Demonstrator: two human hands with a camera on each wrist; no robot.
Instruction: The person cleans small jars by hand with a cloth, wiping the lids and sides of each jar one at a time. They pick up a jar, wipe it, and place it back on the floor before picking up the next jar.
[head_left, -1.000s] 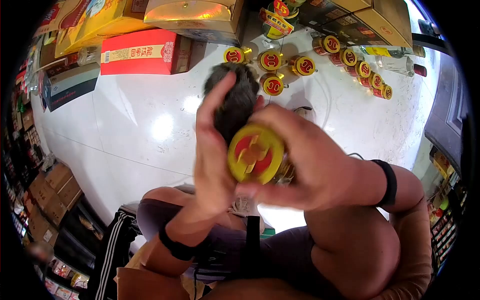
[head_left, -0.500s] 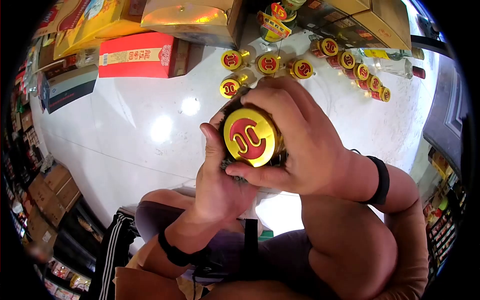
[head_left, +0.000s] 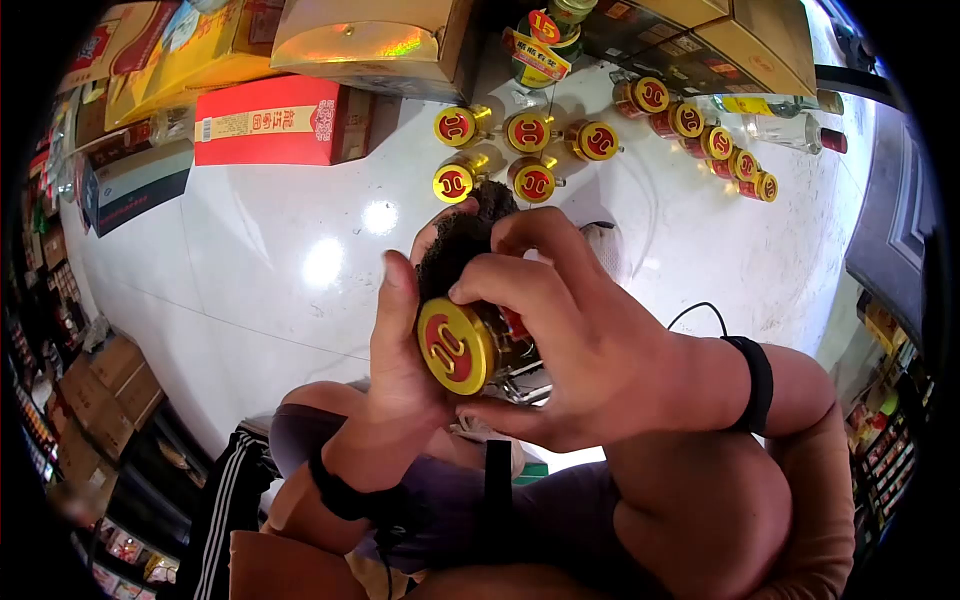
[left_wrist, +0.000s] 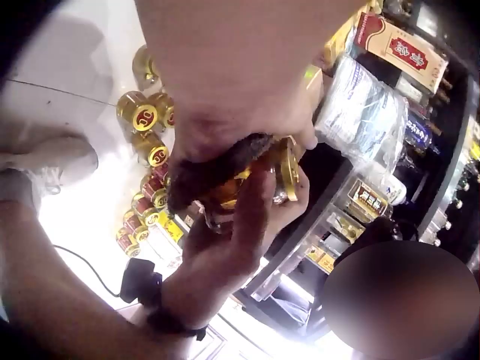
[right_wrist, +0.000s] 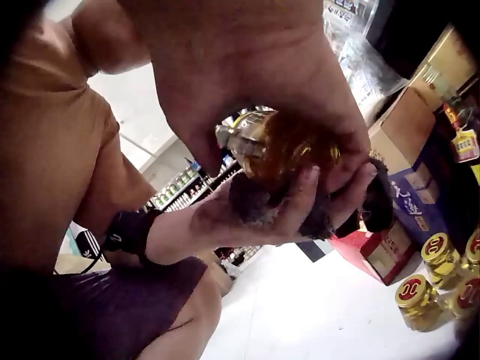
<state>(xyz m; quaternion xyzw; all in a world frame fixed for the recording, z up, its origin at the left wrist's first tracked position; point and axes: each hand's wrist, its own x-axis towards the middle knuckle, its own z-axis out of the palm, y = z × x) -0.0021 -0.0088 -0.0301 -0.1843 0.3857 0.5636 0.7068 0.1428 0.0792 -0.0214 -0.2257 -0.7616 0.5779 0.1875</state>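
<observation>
In the head view my right hand (head_left: 610, 340) grips a glass jar with a gold and red lid (head_left: 452, 347). The jar is tilted, its lid turned toward the left palm. My left hand (head_left: 405, 360) holds a dark, fuzzy cloth (head_left: 462, 240) against the jar's side, thumb raised beside the lid. Some left fingers are hidden behind cloth and jar. In the right wrist view the amber glass (right_wrist: 300, 146) shows under the right palm, with the cloth (right_wrist: 255, 201) bunched below it. The left wrist view shows the cloth (left_wrist: 217, 176) pressed along the jar.
Several matching lidded jars (head_left: 528, 130) stand on the white floor ahead, and a row of more (head_left: 715, 143) runs to the right. A red box (head_left: 265, 120) and larger cartons (head_left: 375, 40) stand at the back left. Clear bottles (head_left: 785, 130) lie at the far right.
The jar has come down toward the body and tipped, lid turning left. The right fingers have shifted along its side, and the cloth now shows above the jar.
</observation>
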